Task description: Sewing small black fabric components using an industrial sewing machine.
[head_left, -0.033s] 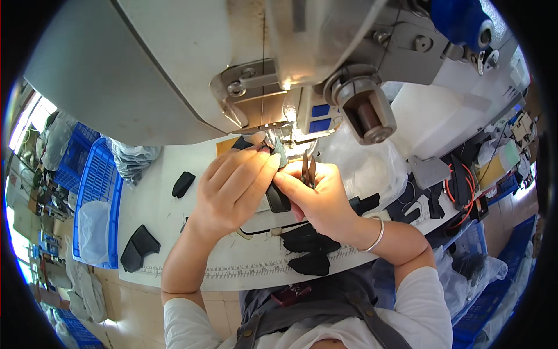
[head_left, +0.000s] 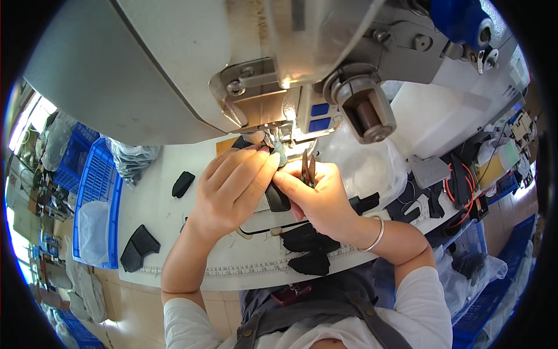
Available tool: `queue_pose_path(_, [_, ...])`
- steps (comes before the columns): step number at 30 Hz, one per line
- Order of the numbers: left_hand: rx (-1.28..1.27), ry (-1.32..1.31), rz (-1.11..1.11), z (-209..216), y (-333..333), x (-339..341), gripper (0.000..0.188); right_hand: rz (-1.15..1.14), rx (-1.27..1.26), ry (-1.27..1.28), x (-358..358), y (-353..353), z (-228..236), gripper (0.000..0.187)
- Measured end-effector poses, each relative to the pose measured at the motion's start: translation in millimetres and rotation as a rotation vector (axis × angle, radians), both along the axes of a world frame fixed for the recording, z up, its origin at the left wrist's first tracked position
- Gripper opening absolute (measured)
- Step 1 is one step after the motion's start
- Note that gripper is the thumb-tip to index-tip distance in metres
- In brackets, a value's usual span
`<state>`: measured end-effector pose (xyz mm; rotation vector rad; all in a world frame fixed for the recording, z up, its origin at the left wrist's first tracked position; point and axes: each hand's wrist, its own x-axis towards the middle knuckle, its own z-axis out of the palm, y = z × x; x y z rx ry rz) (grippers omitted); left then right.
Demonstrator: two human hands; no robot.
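Under the lit needle area of a sewing machine (head_left: 264,110), I hold a small black stitched piece (head_left: 278,199). My left hand (head_left: 237,181) pinches its upper part close to the presser foot, fingers bent over it. My right hand (head_left: 317,195) grips the same piece between thumb and fingers. A pair of dark thread snips (head_left: 308,170) also sits in the right hand, blades pointing up and slightly apart. A grey-green bit of material (head_left: 280,155) shows between the fingertips and the foot. The fingers hide much of the black piece.
More black pieces (head_left: 308,238) lie near the front edge, with others (head_left: 139,247) at the left and a small one (head_left: 183,184) above. A printed ruler (head_left: 232,269) curves along the table (head_left: 174,256). Blue crates (head_left: 99,203) stand left; a clear plastic bag (head_left: 372,166) lies right.
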<state>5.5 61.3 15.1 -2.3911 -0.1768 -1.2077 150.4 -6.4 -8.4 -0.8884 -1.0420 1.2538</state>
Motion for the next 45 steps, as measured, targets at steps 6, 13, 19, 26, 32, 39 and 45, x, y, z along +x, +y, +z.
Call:
queue_pose_path(6, [-0.023,0.054,0.036,1.9,-2.1,-3.2,0.032,0.054,-0.020,-0.052,2.5,-4.3,0.3,0.016])
queue_pose_path(13, [-0.025,0.097,0.039,6.7,-4.1,-4.9,0.029,0.072,-0.021,-0.075,4.4,-3.6,-0.7,0.016])
queue_pose_path(19, [0.041,0.113,0.020,5.9,-2.0,-5.1,0.029,0.052,0.019,-0.062,2.5,-2.5,-1.7,0.016])
queue_pose_path(26, [0.063,0.116,0.014,7.2,-2.4,-4.6,0.032,0.028,0.004,-0.056,0.7,-5.3,-0.3,0.016])
queue_pose_path(32, [0.020,0.088,0.018,5.2,0.7,-3.2,0.032,0.026,0.016,-0.060,1.6,-0.5,-3.2,0.014])
queue_pose_path(39, [-0.025,0.064,0.043,6.6,2.0,-3.2,0.031,0.058,0.036,-0.071,2.5,2.0,-0.4,0.015])
queue_pose_path(45, [0.032,0.102,0.030,7.8,4.4,-7.4,0.036,0.105,-0.036,-0.135,6.2,-2.5,3.3,0.017])
